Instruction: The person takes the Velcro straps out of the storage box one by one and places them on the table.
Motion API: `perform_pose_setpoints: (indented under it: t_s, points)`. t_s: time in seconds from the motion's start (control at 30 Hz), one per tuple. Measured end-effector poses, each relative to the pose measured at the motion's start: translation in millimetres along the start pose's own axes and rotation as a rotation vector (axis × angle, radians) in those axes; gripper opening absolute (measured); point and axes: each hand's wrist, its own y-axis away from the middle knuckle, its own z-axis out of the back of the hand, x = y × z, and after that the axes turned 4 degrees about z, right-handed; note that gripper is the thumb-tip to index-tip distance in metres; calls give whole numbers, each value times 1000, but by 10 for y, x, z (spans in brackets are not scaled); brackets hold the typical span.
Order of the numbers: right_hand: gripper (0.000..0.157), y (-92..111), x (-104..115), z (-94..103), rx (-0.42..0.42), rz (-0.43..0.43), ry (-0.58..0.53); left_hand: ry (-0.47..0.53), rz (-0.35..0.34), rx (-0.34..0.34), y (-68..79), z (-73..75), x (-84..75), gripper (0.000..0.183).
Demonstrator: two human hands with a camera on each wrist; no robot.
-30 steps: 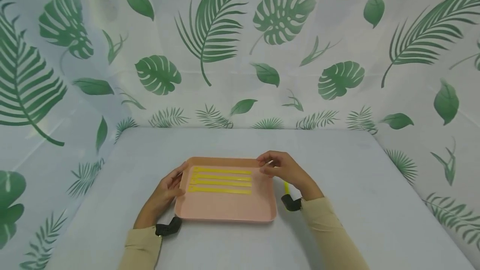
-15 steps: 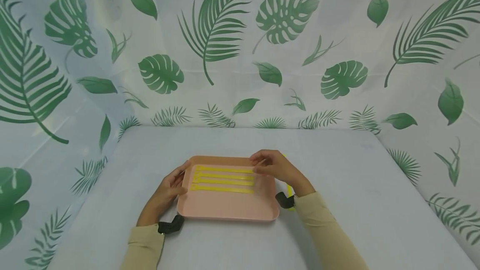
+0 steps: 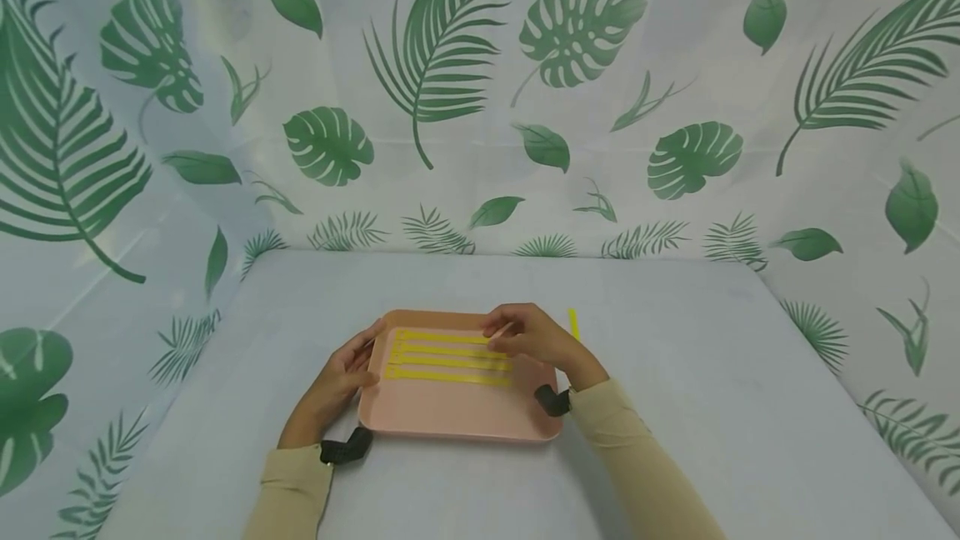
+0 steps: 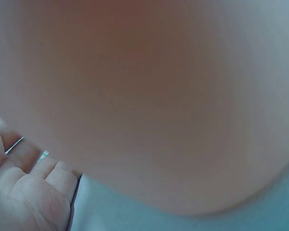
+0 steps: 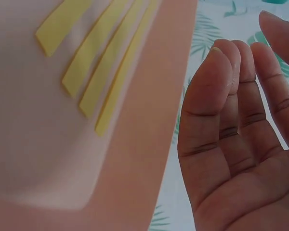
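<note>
A shallow pink tray is held at its left side by my left hand, its thumb over the rim and its fingers behind the edge. Several yellow strips lie side by side in the tray, each with a wider end at the left. My right hand hovers over the tray's far right part, near the strips' right ends. Its loosely bent fingers hold nothing in the right wrist view. The left wrist view shows mostly the blurred tray, with part of my left palm at the lower left.
Another yellow strip lies on the white table to the right of the tray, partly hidden by my right wrist. A leaf-patterned cloth stands around the back and sides.
My right hand has moved left from the tray's far right corner to the strips' right ends. More of the separate yellow strip's far end shows. My left hand keeps its grip on the tray.
</note>
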Motion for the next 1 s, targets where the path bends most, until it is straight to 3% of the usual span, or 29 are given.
perform_pose_setpoints:
  t_s: [0.2, 0.5, 0.83, 1.0]
  points:
    - [34, -91, -7, -69, 40, -8, -1, 6, -1, 8, -2, 3, 4, 97]
    - [33, -187, 28, -192, 61, -107, 37, 15, -9, 24, -7, 10, 7, 99]
    - [28, -267, -65, -329, 112, -95, 20, 21, -3, 38, -2, 4, -2, 98]
    - [24, -302, -88, -403, 130, -63, 79, 13, 17, 21, 0, 0, -15, 99]
